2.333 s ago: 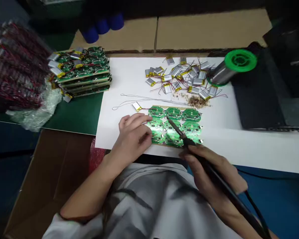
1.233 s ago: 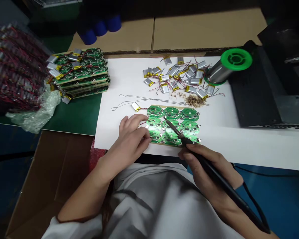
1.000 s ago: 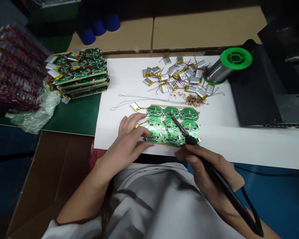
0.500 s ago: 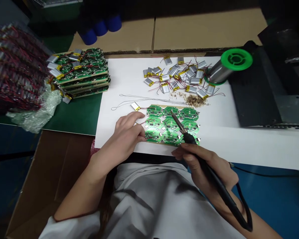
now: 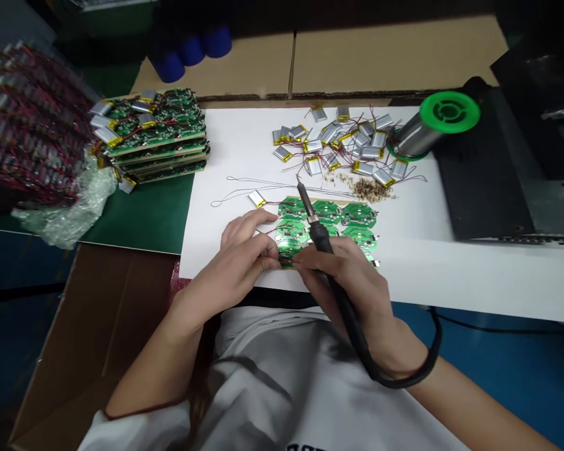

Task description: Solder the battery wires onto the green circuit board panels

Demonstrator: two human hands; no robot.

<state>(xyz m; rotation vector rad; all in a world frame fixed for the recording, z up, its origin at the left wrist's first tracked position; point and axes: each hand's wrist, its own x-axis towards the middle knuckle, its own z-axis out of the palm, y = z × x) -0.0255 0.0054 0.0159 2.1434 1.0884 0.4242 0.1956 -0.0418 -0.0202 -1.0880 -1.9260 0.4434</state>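
My right hand [image 5: 343,269] is shut around a black soldering iron [image 5: 317,225], whose tip points up and away above the panel's top edge. Its fingers reach over the lower left of a green circuit board panel [image 5: 326,222] and hide part of it. My left hand [image 5: 244,247] has its fingertips pressed against that panel's lower left edge, close to my right fingers. Thin red wires run near the left fingers. A small silver battery with a yellow tab [image 5: 257,199] lies just above my left hand.
A loose heap of wired silver batteries [image 5: 338,141] and brown scraps [image 5: 371,191] lie on white paper [image 5: 225,244], with a green solder spool [image 5: 449,113] beyond. Stacked circuit boards [image 5: 150,134] and a red-wired bundle [image 5: 28,125] stand at left. A cardboard box [image 5: 94,326] is below.
My right hand has swung left across the panel and tilted the iron upright, its tip off the boards. My left hand has shifted onto the panel's lower left edge.
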